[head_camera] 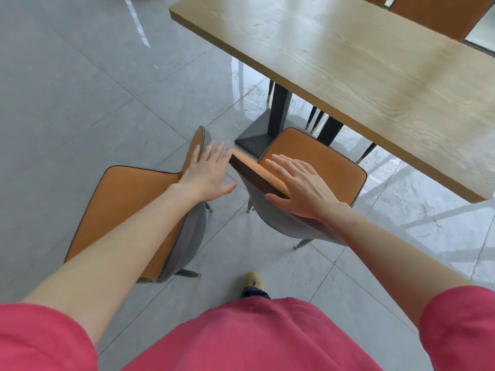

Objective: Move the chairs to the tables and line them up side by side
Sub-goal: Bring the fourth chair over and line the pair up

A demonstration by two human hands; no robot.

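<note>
Nearly in line: two orange chairs drawn up at a wooden table

Seen from the head camera, a person in a pink top leans over two orange-upholstered chairs with grey backs, both arms stretched forward and down. The right-hand chair (316, 159) stands at the near edge of the wooden table (375, 84), its seat partly under the tabletop and just beside the table's black pedestal base (254, 141), which reads as its finished place. The left-hand chair (126, 210) stands out on the grey tiled floor (80, 89) beyond the table's left end, turned at an angle so that the top corners of the two backrests almost meet; whether they touch cannot be told. That angle suggests the left chair is the one yet to be squared up and slid alongside its neighbour.

The left hand (207, 174) is spread flat, fingers straight and apart, over the upper edge of the left chair's backrest; it grips nothing. The right hand (300, 186) lies palm down across the top rail of the right chair's backrest, fingers extended over the orange face and thumb on the near grey side, resting rather than clasping. Both wrists are level and both elbows nearly straight, a pose suited to steadying one chair and nudging the other.

Further orange chair backs (434, 14) show at the far side of the table, and one tan shoe (251, 281) is planted on the floor between the chairs
</note>
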